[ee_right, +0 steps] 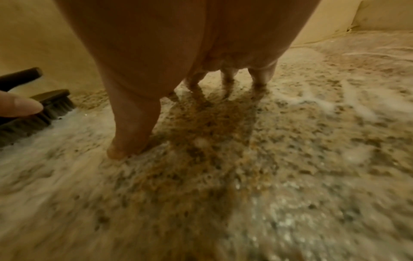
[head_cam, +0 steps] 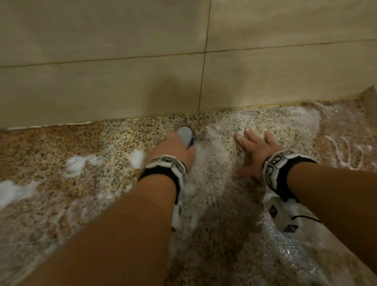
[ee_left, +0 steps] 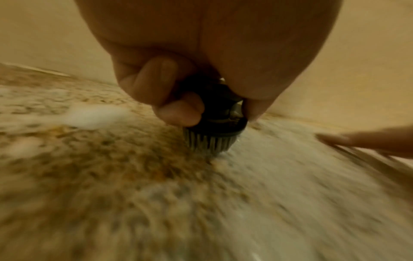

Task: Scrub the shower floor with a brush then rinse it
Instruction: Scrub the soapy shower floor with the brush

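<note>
We are crouched over a speckled stone shower floor (head_cam: 47, 150), wet and streaked with soap foam (head_cam: 9, 191), where it meets a beige tiled wall (head_cam: 109, 81). Our left hand (head_cam: 172, 148) grips a dark scrubbing brush (head_cam: 187, 135), fingers (ee_left: 178, 111) curled round its handle, bristles pressed down on the floor close to the wall. In the left wrist view the brush (ee_left: 214, 127) stands at the edge between a bare patch and a foamy one. Our right hand (head_cam: 254, 148) lies flat just to the right of the brush, fingers (ee_right: 132, 123) spread and their tips planted on the wet stone, seemingly propping us up.

The risks, as we judge them: the supporting palm sits on soapy stone and could slide if we lean hard into a stroke, tipping us forward. The wet handle might twist out of our grip. A wide sweep could knock the bristles into our own right fingers. Thick blobs of foam to the left look unspread, so that area may be missed before rinsing.
</note>
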The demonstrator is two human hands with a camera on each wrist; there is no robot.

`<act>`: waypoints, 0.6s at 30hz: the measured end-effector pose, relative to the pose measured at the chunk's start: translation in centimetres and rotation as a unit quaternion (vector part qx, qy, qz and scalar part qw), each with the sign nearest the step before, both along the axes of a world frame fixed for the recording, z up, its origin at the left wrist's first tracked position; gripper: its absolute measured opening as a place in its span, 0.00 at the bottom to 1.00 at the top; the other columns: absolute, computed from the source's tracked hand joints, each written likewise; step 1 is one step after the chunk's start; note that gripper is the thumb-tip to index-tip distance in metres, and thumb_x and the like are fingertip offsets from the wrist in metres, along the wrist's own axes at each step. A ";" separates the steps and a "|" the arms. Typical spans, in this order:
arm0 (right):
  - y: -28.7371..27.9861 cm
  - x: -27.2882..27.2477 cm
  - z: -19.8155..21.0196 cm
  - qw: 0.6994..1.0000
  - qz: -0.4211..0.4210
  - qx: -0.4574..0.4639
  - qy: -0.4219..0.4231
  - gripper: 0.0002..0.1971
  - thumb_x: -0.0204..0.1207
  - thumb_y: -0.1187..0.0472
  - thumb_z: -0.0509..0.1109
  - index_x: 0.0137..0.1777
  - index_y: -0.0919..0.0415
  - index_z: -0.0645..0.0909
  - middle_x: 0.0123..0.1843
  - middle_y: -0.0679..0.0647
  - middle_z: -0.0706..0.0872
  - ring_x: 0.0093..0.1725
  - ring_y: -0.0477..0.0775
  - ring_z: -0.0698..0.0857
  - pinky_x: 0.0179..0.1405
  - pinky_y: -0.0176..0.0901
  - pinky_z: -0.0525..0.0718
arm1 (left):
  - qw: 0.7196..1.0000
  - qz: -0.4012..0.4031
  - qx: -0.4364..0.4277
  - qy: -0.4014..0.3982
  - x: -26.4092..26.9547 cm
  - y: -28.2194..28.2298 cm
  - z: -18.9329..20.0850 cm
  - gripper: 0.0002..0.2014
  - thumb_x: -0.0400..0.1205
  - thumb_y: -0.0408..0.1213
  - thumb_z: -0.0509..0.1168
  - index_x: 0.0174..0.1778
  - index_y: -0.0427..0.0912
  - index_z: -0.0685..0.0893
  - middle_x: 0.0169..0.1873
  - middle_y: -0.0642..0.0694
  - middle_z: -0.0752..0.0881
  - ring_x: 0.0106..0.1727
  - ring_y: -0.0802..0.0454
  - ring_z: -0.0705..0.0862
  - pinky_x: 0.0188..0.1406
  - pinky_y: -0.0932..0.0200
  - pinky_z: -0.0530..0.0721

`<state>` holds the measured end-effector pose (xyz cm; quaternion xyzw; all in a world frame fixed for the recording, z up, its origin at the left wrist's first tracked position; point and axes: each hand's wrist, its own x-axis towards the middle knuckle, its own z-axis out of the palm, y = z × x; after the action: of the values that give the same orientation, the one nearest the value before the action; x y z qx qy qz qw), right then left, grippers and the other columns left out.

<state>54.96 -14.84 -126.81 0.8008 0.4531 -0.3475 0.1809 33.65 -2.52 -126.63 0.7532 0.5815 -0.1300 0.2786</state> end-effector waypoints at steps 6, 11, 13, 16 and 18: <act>0.4 -0.1 0.3 1.000 -0.017 -0.018 0.010 0.58 0.67 0.28 0.76 0.82 0.22 0.33 0.86 0.31 0.31 0.87 0.64 0.32 0.83 0.76 0.51 | 0.997 0.037 0.014 0.068 -0.7 3.5 0.6 0.47 0.86 0.64 0.58 0.89 0.38 0.43 0.74 0.33 0.80 0.63 0.35 0.86 0.58 0.42 0.87; 0.5 -0.1 0.9 0.999 -0.013 -0.033 0.014 0.58 0.66 0.27 0.75 0.82 0.22 0.32 0.86 0.31 0.29 0.87 0.63 0.30 0.82 0.79 0.49 | 0.989 -0.139 0.030 0.048 3.5 -0.5 1.2 0.33 0.84 0.65 0.60 0.75 0.45 0.64 0.45 0.44 0.82 0.40 0.40 0.83 0.35 0.50 0.80; 0.5 -0.1 0.9 0.999 -0.012 -0.038 0.013 0.58 0.66 0.26 0.75 0.81 0.22 0.31 0.85 0.31 0.28 0.87 0.63 0.30 0.82 0.79 0.48 | 0.978 -0.200 0.005 0.057 5.0 -2.2 1.2 0.35 0.84 0.66 0.60 0.78 0.46 0.63 0.42 0.46 0.81 0.38 0.42 0.82 0.32 0.52 0.80; 0.5 0.0 1.0 0.999 -0.010 -0.039 0.016 0.58 0.65 0.24 0.74 0.81 0.21 0.31 0.85 0.31 0.27 0.87 0.63 0.30 0.81 0.79 0.49 | 0.985 -0.166 0.003 0.039 4.2 -1.8 0.7 0.33 0.83 0.64 0.61 0.76 0.47 0.65 0.45 0.45 0.84 0.40 0.41 0.84 0.35 0.50 0.82; 0.3 0.1 0.9 0.999 -0.005 -0.034 0.018 0.58 0.65 0.24 0.73 0.80 0.21 0.30 0.85 0.31 0.27 0.87 0.64 0.30 0.82 0.79 0.49 | 0.995 -0.099 0.000 0.032 2.1 0.6 -0.1 0.38 0.82 0.65 0.62 0.80 0.45 0.62 0.57 0.40 0.86 0.50 0.37 0.87 0.47 0.45 0.87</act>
<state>55.01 -14.51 -125.96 0.7896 0.4405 -0.3784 0.1983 35.71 -1.91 -126.70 0.8024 0.5131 -0.1810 0.2453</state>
